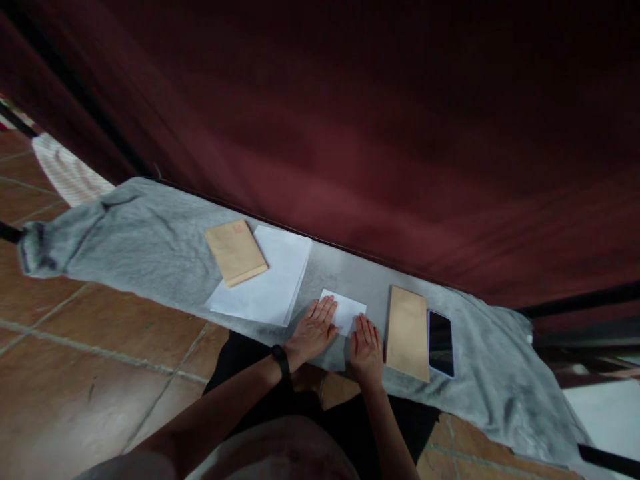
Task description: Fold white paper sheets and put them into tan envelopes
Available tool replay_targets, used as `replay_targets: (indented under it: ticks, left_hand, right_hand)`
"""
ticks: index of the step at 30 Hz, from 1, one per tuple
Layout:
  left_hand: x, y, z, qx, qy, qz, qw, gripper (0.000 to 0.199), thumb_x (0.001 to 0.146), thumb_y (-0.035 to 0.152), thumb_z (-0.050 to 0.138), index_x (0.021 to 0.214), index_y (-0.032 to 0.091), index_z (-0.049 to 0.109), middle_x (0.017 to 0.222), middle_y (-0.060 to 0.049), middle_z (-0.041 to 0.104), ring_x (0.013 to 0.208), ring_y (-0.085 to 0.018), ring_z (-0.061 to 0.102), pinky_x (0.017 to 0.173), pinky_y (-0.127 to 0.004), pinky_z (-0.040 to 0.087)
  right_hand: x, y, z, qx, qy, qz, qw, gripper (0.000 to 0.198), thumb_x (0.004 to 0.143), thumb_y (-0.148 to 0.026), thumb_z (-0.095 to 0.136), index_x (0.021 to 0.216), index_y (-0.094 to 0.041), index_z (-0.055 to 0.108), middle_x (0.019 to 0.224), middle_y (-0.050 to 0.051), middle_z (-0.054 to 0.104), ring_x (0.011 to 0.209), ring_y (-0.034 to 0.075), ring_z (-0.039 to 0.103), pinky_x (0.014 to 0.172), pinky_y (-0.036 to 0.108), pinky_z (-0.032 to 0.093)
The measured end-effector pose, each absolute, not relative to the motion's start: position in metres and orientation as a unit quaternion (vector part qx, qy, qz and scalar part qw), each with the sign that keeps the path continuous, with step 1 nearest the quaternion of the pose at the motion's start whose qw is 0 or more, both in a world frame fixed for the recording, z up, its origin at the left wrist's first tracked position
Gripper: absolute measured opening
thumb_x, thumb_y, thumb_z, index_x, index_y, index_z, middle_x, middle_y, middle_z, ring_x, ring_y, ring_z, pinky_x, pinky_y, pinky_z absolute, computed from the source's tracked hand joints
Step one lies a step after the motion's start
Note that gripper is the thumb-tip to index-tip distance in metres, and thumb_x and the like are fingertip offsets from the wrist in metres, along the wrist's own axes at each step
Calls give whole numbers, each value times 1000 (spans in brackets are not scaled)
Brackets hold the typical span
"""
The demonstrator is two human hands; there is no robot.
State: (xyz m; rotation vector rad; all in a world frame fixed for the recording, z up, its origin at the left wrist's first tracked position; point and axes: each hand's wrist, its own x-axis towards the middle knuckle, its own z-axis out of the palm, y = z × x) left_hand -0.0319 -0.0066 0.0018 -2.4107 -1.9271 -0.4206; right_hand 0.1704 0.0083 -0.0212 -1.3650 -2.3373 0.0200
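A small folded white paper (345, 312) lies on the grey cloth in front of me. My left hand (316, 328) rests flat over its left side, fingers stretched out. At the paper's right edge, my right hand (367, 348) lies with its fingers extended, the fingertips touching the paper. Neither hand grips anything. Left of them, larger white sheets (280, 267) are stacked, with a brown envelope (236, 252) across their upper left part. Beside my right hand is a second brown envelope (407, 332).
A phone (441, 343) with a dark screen lies right of the second envelope. Grey cloth (145, 233) covers the narrow surface, wrinkled at both ends. A dark red curtain-like sheet (325, 147) rises directly behind it. Tiled floor (100, 373) shows below.
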Motion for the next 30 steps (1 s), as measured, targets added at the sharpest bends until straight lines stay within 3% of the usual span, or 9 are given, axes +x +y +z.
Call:
replay_targets:
  ticks: [4, 10, 13, 30]
  left_hand:
    - [-31, -3, 5, -768, -626, -135, 8, 69, 101, 52, 38, 148, 0, 39, 157, -24, 38, 151, -31, 28, 125, -50, 16]
    - [-19, 4, 16, -827, -542, -147, -27, 53, 105, 41, 35, 153, 17, 37, 161, -10, 37, 152, -22, 27, 126, -46, 13]
    - [-18, 6, 20, -839, -522, -148, -39, 52, 105, 41, 36, 152, 20, 38, 162, -9, 36, 152, -22, 27, 125, -46, 13]
    - [-49, 10, 6, -778, -615, -129, -10, 60, 104, 44, 33, 152, 8, 37, 160, -17, 36, 151, -26, 28, 125, -46, 17]
  right_hand:
    - [173, 4, -24, -490, -845, -5, 213, 53, 105, -30, 28, 154, -15, 38, 153, 15, 49, 140, 27, 44, 116, 50, 30]
    - [173, 4, -25, -490, -843, -11, 221, 53, 105, -31, 28, 155, -15, 37, 151, 14, 51, 140, 29, 43, 114, 50, 32]
    - [173, 3, -25, -487, -847, -18, 212, 52, 105, -30, 30, 154, -13, 38, 151, 15, 51, 141, 28, 42, 114, 49, 32]
    - [172, 3, -21, -504, -841, -9, 197, 53, 105, -29, 27, 155, -15, 37, 154, 14, 48, 139, 26, 45, 117, 48, 30]
